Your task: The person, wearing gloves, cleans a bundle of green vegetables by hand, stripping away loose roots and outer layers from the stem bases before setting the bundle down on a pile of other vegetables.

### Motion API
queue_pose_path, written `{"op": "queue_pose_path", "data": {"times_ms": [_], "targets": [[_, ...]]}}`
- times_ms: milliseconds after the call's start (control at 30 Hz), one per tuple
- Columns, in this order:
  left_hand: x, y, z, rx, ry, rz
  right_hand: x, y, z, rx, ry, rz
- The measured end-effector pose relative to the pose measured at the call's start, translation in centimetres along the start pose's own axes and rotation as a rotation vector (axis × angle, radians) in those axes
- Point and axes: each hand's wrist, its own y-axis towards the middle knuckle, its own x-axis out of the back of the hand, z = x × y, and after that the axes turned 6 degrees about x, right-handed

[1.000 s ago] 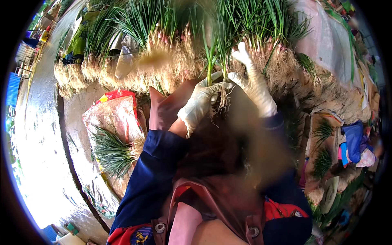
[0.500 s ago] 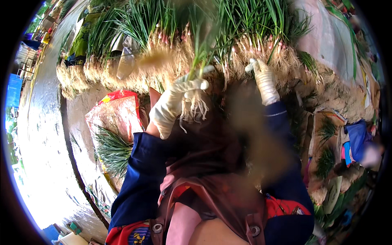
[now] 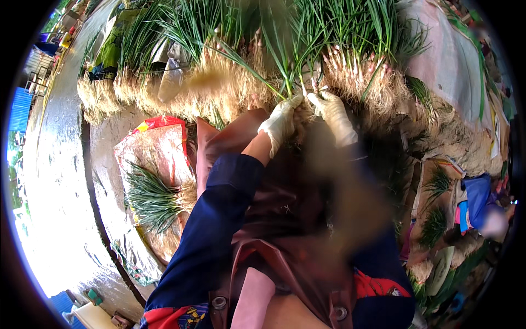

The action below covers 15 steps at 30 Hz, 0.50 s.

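My left hand (image 3: 280, 123), in a pale glove, is closed round the lower ends of a few green garlic stalks (image 3: 287, 82), leaves fanning up and away from me. Close beside it on the right, my gloved right hand (image 3: 335, 118) is closed, thumb and fingertips pinching at the pale base of a green garlic stalk (image 3: 314, 82). The roots under my hands are mostly hidden. Just beyond lies a dense row of green garlic (image 3: 364, 77), pinkish white bulbs and long straw-coloured roots pointing toward me.
On my left, a tied-looking bunch of green garlic (image 3: 156, 197) rests on a red-edged plastic sack (image 3: 156, 137). A whitish sheet (image 3: 438, 60) covers something at the far right. Smaller bunches (image 3: 434, 227) lie to the right. A brown apron (image 3: 285, 219) covers my lap; a brownish blur hides part of my right arm.
My left hand has moved right and away from me with its stalks, now next to my right hand. My right hand has shifted slightly left and nearer, its fingers now at a stalk.
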Motion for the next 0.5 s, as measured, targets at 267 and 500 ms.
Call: {"op": "queue_pose_path", "data": {"times_ms": [267,500], "targets": [[0.0,-1.4,-0.8,-0.015,-0.1,0.142,0.4,-0.8,2.3,0.01,-0.105,-0.071],[-2.1,-6.4,-0.7,-0.155,0.137,0.211,7.0,-4.0,8.1,-0.206,-1.103,-0.611]]}}
